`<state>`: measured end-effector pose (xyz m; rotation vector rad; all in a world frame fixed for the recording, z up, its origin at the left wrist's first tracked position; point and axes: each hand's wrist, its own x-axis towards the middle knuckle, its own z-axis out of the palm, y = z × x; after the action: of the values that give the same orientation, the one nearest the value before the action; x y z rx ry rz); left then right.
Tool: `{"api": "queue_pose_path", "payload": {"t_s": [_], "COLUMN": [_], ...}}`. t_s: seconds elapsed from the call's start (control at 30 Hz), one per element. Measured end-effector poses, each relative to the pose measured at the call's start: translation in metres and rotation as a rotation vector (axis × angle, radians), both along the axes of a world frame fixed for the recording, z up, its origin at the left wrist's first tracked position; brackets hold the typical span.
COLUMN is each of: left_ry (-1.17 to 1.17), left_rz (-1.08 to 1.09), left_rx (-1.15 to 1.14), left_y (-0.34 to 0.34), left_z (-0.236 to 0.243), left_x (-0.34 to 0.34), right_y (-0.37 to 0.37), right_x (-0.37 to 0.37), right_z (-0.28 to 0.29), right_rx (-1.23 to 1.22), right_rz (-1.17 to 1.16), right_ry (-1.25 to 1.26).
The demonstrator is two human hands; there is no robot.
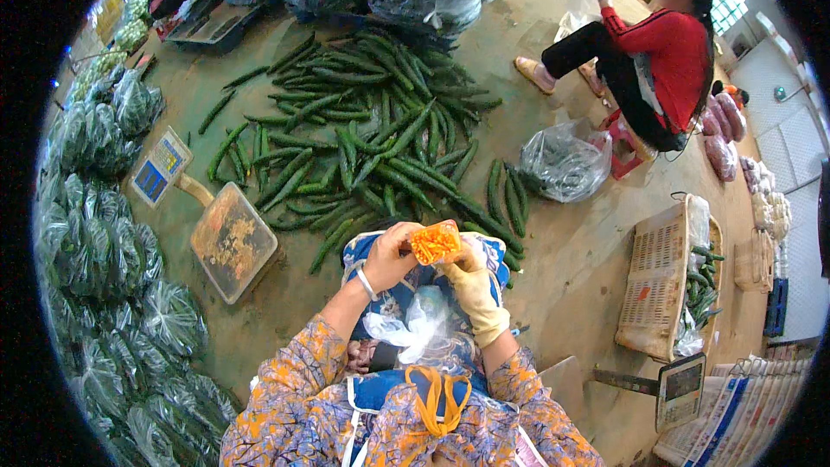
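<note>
Above my lap, a small bright orange packet (435,242) with a mottled orange and pale surface is held between both hands. My bare left hand (387,255) closes on its left side, a white band at the wrist. My right hand (471,281), in a cream glove, grips its right side. What the packet contains, I cannot tell. Beneath my hands, a crumpled clear plastic bag (419,324) lies on the blue patterned apron on my lap. Just beyond my knees, a large heap of long green cucumbers (363,147) spreads over the floor.
A platform scale (233,242) sits at left, beside stacked bags of cucumbers (104,242). Another scale (680,391) stands at lower right. A plastic crate (644,277) and a filled clear bag (566,164) are at right, near a seated person in red (661,60).
</note>
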<state>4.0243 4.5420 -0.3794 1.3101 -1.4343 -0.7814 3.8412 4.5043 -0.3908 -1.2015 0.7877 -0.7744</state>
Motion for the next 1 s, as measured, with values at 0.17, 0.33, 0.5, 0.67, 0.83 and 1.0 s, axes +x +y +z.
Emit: {"api": "queue_pose_path", "payload": {"t_s": [0.17, 0.33, 0.5, 0.67, 0.83, 1.0], "left_ry": [-0.056, -0.156, -0.174, -0.212, -0.181, -0.321], "left_rz": [0.055, 0.09, 0.179, 0.241, 0.481, 0.429], "left_rx": [-0.107, -0.201, -0.228, -0.232, -0.224, -0.326], "left_y": [0.001, 0.001, 0.001, -0.009, 0.004, 0.045], "left_z": [-0.003, 0.0, 0.003, 0.01, 0.037, 0.091], "left_x": [-0.005, -0.007, -0.008, -0.007, 0.002, -0.006], "right_y": [-0.003, -0.003, 0.001, 0.003, 0.0, 0.004], "right_x": [0.006, 0.011, 0.013, 0.019, 0.017, 0.024], "right_z": [0.017, 0.011, 0.009, 0.018, 0.01, -0.003], "right_rx": [-0.099, -0.042, -0.16, -0.232, -0.244, -0.362], "right_rz": [0.019, -0.009, 0.066, 0.087, -0.024, -0.148], "right_ry": [0.018, -0.003, 0.129, 0.142, 0.214, 0.224]}}
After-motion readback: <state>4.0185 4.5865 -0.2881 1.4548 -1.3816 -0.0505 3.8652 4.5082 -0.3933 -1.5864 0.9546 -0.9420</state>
